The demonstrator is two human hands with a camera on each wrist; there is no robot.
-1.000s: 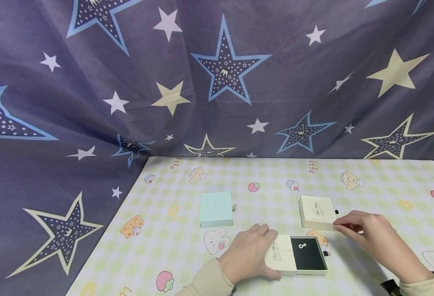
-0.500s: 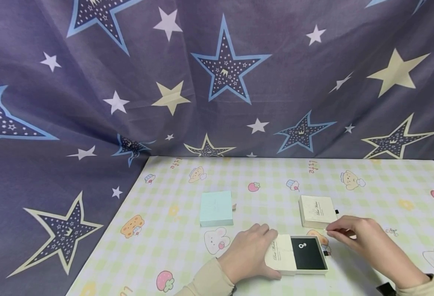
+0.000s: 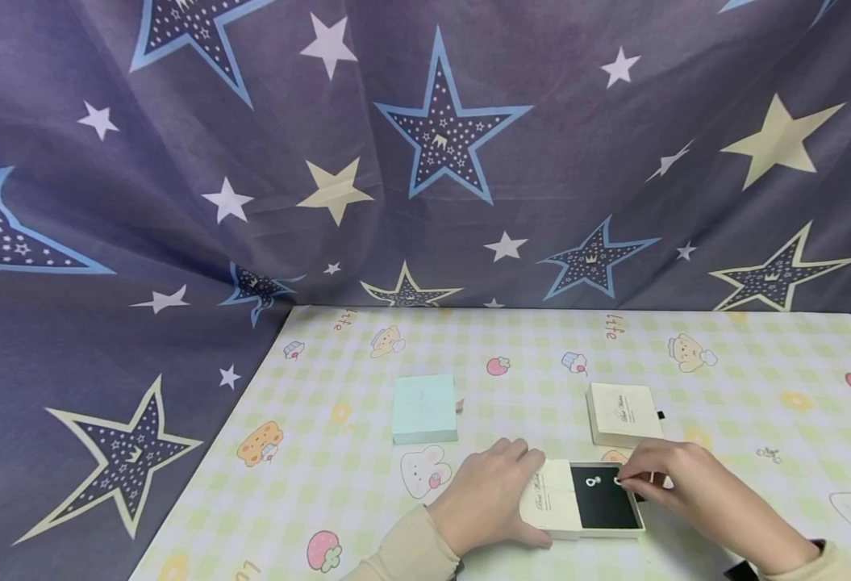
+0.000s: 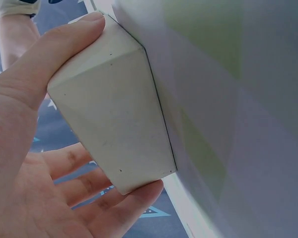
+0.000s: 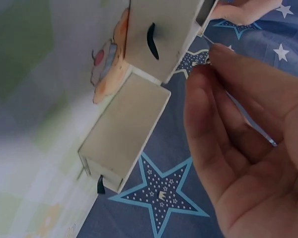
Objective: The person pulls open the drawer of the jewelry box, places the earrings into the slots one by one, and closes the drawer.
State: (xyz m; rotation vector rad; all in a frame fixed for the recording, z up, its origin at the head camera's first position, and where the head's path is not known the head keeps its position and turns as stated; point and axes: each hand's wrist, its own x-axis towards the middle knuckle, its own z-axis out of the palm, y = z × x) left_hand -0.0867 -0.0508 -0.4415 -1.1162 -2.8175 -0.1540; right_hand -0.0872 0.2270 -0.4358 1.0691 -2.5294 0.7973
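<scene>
My left hand (image 3: 494, 496) grips the sleeve of a cream drawer box (image 3: 550, 494), thumb and fingers on opposite sides in the left wrist view. The box's drawer (image 3: 606, 532) is pulled out to the right and shows a black lining. On the lining lies a small silvery piece of jewelry (image 3: 592, 482), perhaps an earring. Over the drawer's right side, my right hand (image 3: 686, 484) pinches another tiny pale piece of jewelry (image 3: 617, 481) between thumb and forefinger. The fingertips mostly hide that piece, so I cannot tell its exact kind.
A second cream box (image 3: 623, 413) with a black pull tab stands behind the drawer, and a mint-green box (image 3: 423, 409) farther left. Small silvery pieces (image 3: 769, 455) lie at the right on the checked tablecloth (image 3: 527, 403). A star-patterned curtain (image 3: 425, 242) hangs behind.
My right hand has moved left and toward me, from beside the second cream box to over the drawer, still pinching. The left hand and the boxes have stayed put.
</scene>
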